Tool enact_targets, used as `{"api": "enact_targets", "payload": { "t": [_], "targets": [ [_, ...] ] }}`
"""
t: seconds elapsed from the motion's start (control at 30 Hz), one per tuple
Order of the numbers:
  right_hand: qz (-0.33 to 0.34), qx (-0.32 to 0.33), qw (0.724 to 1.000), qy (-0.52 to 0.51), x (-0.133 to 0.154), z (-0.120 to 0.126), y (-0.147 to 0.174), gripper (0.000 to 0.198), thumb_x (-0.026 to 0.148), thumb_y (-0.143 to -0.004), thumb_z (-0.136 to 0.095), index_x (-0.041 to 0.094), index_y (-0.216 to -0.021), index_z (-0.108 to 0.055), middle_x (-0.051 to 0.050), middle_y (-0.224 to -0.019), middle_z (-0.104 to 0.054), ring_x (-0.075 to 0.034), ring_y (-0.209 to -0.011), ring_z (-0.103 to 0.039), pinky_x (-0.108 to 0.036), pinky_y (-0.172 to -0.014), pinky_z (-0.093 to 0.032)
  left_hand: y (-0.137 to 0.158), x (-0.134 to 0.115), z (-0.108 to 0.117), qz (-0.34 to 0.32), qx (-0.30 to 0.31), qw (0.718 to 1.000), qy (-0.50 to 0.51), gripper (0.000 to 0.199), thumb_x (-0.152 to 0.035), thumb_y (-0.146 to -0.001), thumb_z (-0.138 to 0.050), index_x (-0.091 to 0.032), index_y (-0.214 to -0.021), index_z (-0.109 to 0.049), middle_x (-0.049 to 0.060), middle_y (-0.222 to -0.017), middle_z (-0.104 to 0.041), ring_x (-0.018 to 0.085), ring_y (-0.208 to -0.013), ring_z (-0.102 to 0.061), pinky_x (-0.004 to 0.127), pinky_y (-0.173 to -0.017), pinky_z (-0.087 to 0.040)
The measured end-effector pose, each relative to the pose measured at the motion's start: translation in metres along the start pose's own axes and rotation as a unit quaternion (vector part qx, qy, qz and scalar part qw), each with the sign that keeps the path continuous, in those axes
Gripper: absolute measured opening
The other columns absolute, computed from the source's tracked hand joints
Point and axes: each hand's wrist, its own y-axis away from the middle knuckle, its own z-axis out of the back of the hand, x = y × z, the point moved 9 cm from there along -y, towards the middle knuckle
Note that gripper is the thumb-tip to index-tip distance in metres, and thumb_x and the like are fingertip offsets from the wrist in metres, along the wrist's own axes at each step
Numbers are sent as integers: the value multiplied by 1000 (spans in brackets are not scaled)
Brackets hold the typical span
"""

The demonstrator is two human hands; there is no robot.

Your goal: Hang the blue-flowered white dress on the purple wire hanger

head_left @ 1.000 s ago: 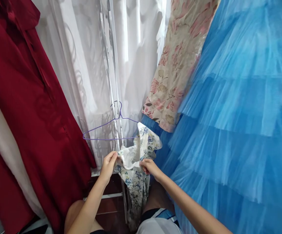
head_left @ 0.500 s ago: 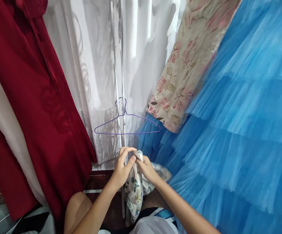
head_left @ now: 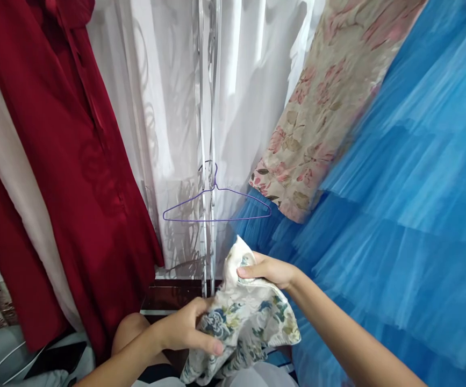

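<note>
plainly, the floral cloth garment [head_left: 252, 317] sits low in the middle of the view, bunched in front of the person's lap, with both hands on it. the right hand [head_left: 271, 270] pinches it near its upper edge, thumb pressed on the near face and fingers behind. the left hand [head_left: 186, 329] is at the garment's left side, thumb stretched out across the front and well apart from the index finger; its other fingertips are hidden by the fabric, so i cannot tell whether it grips. the cloth is folded and creased, blue and yellowish flowers on white, one pointed corner sticking up beyond the right thumb.

above, well apart from the cloth, a bare purple hanger [head_left: 233, 220] hangs at a thin white metal frame [head_left: 202, 123]. a white curtain [head_left: 257, 118] falls behind. a red garment [head_left: 79, 177] hangs to the left; a beige flowered garment [head_left: 309, 123] and a tiered blue skirt [head_left: 414, 242] hang to the right.
</note>
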Motion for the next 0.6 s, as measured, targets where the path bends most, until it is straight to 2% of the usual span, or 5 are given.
{"api": "enact_targets", "payload": {
  "t": [0.13,0.23,0.33,0.47,0.6],
  "targets": [
    [11,59,995,80,11,8,17,30,32,-67,-82,11,-86,-72,-7,-82,-72,-17,-71,-66,-26,-69,-51,17,-7,29,-13,-80,991,-110,46,-55,-72,-71,-18,-99,-71,9,-91,-68,29,-90,-64,46,-94,-46],
    [33,50,985,159,22,21,24,26,29,-66,-81,11,-83,-72,-5,-80,-71,-16,-70,-63,-25,-67,-50,26,-13,55,-15,-64,912,-405,28,-47,-76,-69,-21,-65,-65,2,-70,-62,22,-79,-61,50,-113,-25],
    [74,-30,969,233,39,40,15,25,31,-72,-74,11,-85,-72,-3,-75,-69,-15,-63,-60,-25,-61,-47,32,-12,99,9,-70,841,-537,31,-47,-75,-69,-22,-60,-59,1,-72,-62,20,-80,-60,50,-117,-11],
    [174,-155,893,385,70,56,-19,21,22,-75,-61,14,-90,-74,-1,-71,-68,-17,-62,-58,-25,-58,-43,32,-22,181,60,-132,802,-579,32,-53,-80,-61,-24,-69,-63,3,-83,-66,26,-100,-56,51,-110,-20],
    [194,-287,796,495,85,82,-60,57,7,-64,-58,13,-119,-68,-12,-108,-72,-26,-95,-65,-28,-79,-45,22,-50,262,116,-230,749,-611,37,-58,-84,-49,-26,-83,-68,7,-91,-67,32,-106,-52,51,-100,-30]
  ]
}}
